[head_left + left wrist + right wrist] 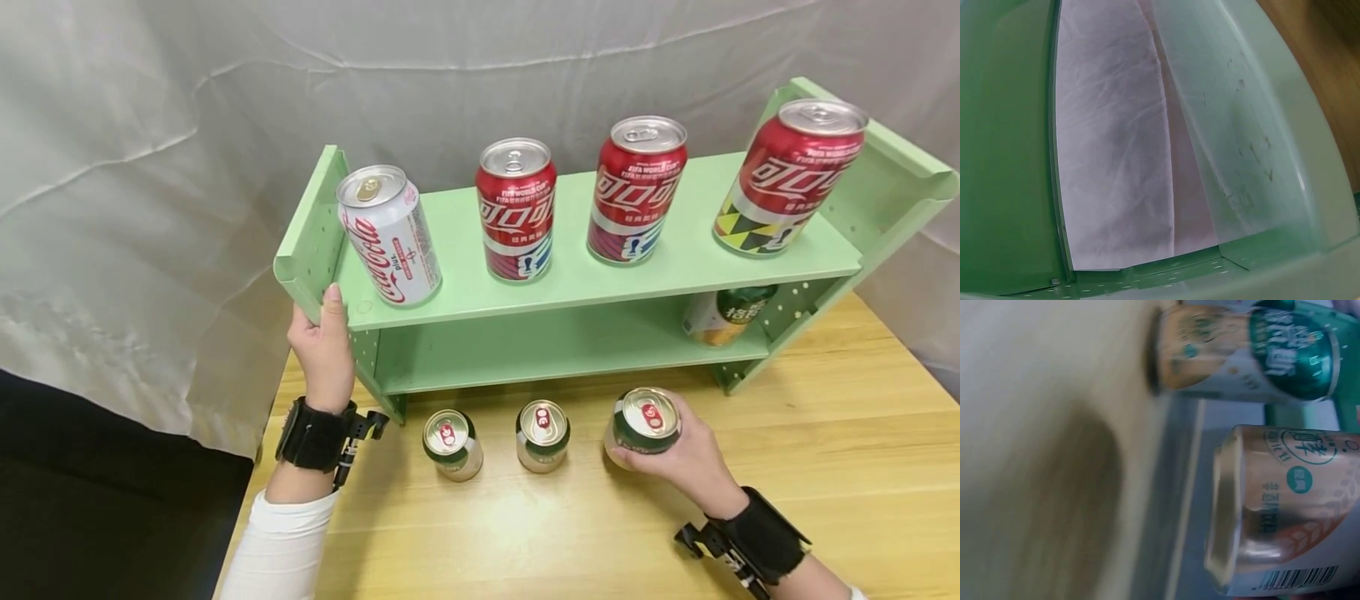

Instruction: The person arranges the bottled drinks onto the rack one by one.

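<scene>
Wooden surface (825, 467) before a white drape: right hand (693, 458) grasps the green can (645, 427) near the shelf (600, 275); left hand (324, 346) steadies its left end. Risk: lifting could clip the neighbouring can (542, 435) or shelf edge, toppling upper cans.

Light: bright and soft, with small shadows under the cans.
Head view: sharp, but the green shelf (600, 275) bends at the edges.
Wrist views: blurry (too close).
</scene>
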Tool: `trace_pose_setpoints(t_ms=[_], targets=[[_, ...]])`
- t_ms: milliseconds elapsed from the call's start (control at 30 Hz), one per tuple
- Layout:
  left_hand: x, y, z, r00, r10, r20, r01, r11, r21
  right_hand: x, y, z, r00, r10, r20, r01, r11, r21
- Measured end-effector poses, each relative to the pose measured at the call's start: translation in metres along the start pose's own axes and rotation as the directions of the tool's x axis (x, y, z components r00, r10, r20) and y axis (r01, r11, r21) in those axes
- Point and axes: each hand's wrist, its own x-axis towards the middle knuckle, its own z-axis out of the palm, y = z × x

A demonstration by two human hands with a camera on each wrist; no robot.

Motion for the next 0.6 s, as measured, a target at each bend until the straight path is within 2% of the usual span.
trace_pose_setpoints(t_ms=[267, 467, 600], targets=[[0.001, -0.001, -0.001, 1.0, 0.007, -0.003, -0.007, 1.0, 0.011, 0.005, -0.02, -0.006, 1.0, -0.023, 0.015, 0.023, 1.0, 0.001], [0.0, 0.0, 0.0, 1.0, 0.005, -0.003, -0.005, 1.0, 0.007, 0.012, -0.032, -0.019, 0.993, -0.114, -0.034, 0.115, 0.993, 0.017], [0.0, -0.001, 0.0, 1.0, 0.023, -0.001, -0.023, 1.0, 0.013, 0.016, -0.039, -0.027, 0.99, -0.131, -0.058, 0.132, 0.991, 0.01]])
